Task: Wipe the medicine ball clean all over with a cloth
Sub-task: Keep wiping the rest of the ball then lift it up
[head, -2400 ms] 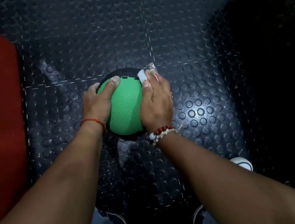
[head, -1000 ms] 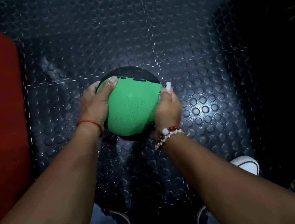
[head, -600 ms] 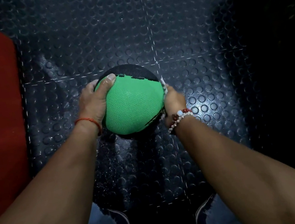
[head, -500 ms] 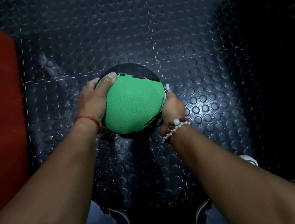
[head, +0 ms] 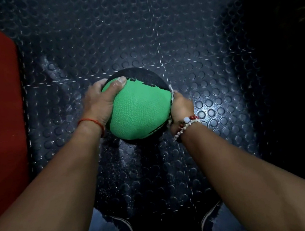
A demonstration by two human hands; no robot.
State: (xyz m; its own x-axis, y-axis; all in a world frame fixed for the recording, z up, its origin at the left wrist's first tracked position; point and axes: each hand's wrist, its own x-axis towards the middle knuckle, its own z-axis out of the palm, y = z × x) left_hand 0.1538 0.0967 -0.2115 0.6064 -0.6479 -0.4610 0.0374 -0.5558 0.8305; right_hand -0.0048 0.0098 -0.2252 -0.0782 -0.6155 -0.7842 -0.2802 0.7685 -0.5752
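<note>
Medicine ball point(head: 139, 109) — green and black — held between both hands over studded floor point(head: 155, 27). Left hand point(head: 101, 103) grips its left side, thumb curled over the top. Right hand point(head: 181, 107) clutches a white cloth point(head: 171, 91) against the ball's right side.

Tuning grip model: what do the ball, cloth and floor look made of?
Medicine ball: likely rubber, matte, fine pebbled grain on green panel. Cloth: seemingly woven fabric, white frayed threads; mostly hidden. Floor: probably rubber tiles, slight sheen, raised round studs, seams.
</note>
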